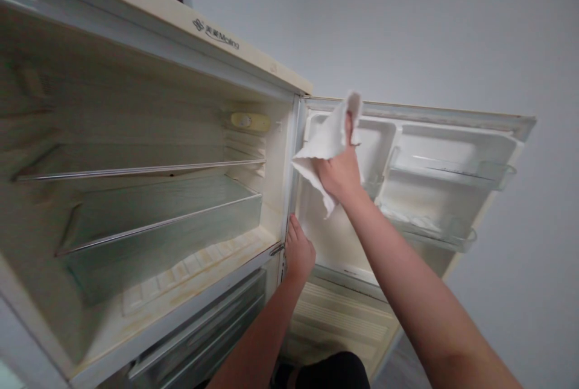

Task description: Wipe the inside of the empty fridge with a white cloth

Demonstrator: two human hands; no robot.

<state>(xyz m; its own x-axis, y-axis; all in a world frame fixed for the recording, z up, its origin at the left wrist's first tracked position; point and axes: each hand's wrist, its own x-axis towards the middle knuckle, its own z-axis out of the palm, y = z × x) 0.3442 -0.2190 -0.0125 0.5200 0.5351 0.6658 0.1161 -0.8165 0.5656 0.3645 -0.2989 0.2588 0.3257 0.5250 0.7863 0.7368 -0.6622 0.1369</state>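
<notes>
White cloth point(328, 139), one, thin, ragged at the edges, woven or paper we cannot tell: raised in front of the opened upper door point(337, 250), near its hinge side; contact with the liner we cannot confirm.

Right hand point(338, 170), one: fingers closed on the cloth, a single digit extended upward along it, loose corners hanging free on the left.

Left hand point(300, 253), one: fingers close together and pointing up, tips at the seam between door and cabinet; whether they press or grip anything, we cannot tell.

Refrigerator point(271, 69), cream, one: upper compartment standing open, with a glass shelf point(145, 170), a clear bin point(217, 220) below it, and a ribbed floor point(181, 271) marked yellow-brown.

Door fittings: upper rack point(446, 175) and lower rack point(425, 232), both clear.

Step in hand, by our judgement: wiping down the hinge side of the door. Next move, we judge, calls for gathering the loose corners into a firm pad, with the left fingertips kept clear of the seam should the door swing.
</notes>
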